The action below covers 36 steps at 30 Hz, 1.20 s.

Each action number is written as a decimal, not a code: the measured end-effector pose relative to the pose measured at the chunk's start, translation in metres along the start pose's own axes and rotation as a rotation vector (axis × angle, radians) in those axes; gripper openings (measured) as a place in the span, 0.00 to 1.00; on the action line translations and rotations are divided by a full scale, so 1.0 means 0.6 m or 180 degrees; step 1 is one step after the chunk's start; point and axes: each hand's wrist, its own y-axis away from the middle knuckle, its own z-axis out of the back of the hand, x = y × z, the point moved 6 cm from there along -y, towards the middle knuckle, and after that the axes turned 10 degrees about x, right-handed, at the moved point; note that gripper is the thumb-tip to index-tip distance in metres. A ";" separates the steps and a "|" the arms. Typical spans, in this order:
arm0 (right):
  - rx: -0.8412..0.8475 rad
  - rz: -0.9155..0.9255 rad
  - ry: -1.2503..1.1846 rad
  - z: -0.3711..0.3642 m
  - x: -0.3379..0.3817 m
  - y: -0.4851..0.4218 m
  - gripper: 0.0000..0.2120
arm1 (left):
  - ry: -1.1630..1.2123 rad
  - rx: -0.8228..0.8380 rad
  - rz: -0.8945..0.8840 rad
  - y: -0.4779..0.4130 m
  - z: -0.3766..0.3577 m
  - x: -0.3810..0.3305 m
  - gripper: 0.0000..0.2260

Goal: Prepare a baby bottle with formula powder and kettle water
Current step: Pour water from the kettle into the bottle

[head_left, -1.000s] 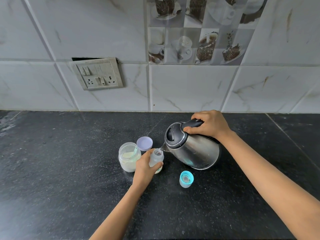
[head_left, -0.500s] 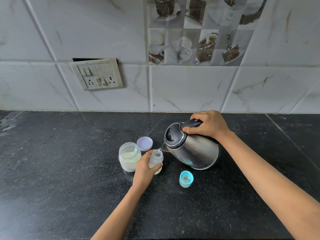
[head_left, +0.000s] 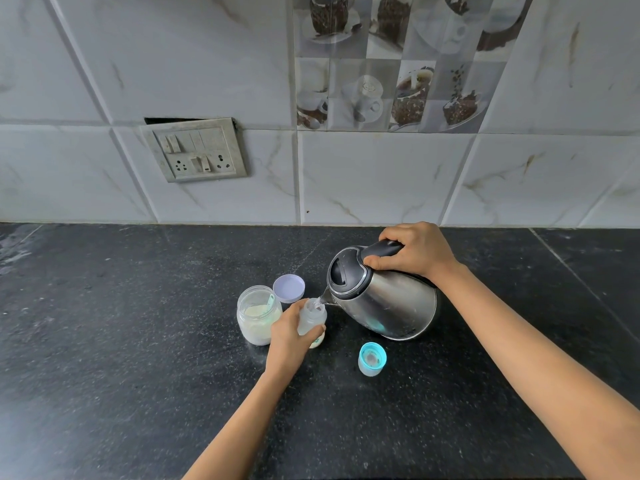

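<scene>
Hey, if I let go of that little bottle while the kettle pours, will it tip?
Probably tippy: the baby bottle looks narrow for its height, and the left hand grips it. Likely light: small, translucent plastic. The kettle spout sits at its mouth, so a nudge might topple it.

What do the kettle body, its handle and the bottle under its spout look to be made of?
Kettle body: brushed metal, probably stainless steel, given its soft sheen and streaky reflections. Handle: matte black with little shine, likely plastic. Bottle: cloudy and translucent, pale contents show through; probably plastic, though glass cannot be ruled out.
</scene>
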 end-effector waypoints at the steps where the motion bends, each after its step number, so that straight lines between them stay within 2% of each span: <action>1: 0.0005 -0.0011 -0.0009 0.001 -0.002 0.001 0.26 | -0.0001 -0.0004 0.0001 -0.001 -0.001 0.000 0.23; 36: 0.0019 -0.0146 -0.0108 0.007 -0.021 0.005 0.27 | -0.0010 -0.0003 -0.0097 -0.002 0.001 -0.018 0.23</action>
